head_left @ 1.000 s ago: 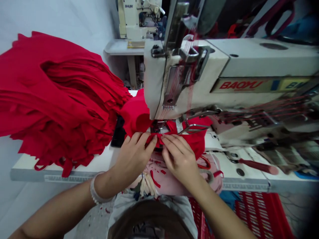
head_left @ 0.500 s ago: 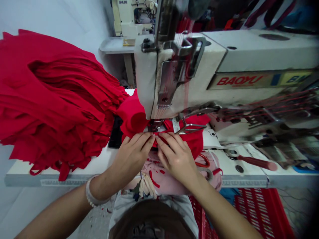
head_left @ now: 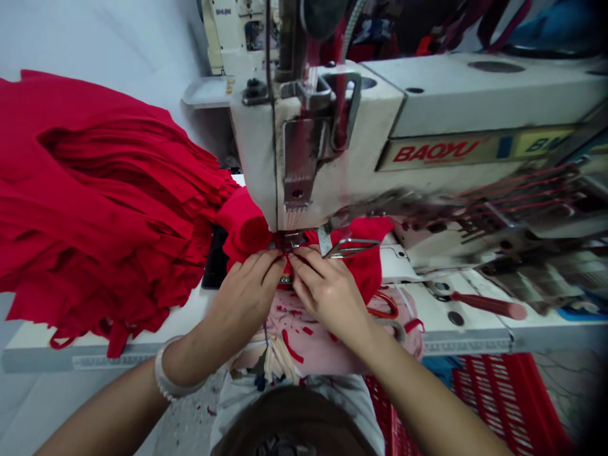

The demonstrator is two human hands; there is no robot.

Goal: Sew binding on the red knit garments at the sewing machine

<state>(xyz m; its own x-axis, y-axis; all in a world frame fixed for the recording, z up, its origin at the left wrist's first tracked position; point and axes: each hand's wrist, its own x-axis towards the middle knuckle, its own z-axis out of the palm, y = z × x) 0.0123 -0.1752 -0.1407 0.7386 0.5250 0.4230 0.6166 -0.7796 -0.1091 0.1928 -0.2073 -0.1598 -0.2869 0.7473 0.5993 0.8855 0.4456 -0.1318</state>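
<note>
Nudged nearer the presser foot (head_left: 291, 239), the left hand (head_left: 247, 288) and right hand (head_left: 327, 292) are pinched on the edge of the soft, limp red fabric (head_left: 365, 271) beneath it, judged best held there.

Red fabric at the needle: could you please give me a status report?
Left hand, right hand: fingers pressing red fabric at presser foot. Stack of red pieces at left, apart from hands.

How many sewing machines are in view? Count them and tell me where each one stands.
2. The BAOYU machine fills the foreground; a second machine stands behind it, at the top left of centre. Others may be hidden.
</note>
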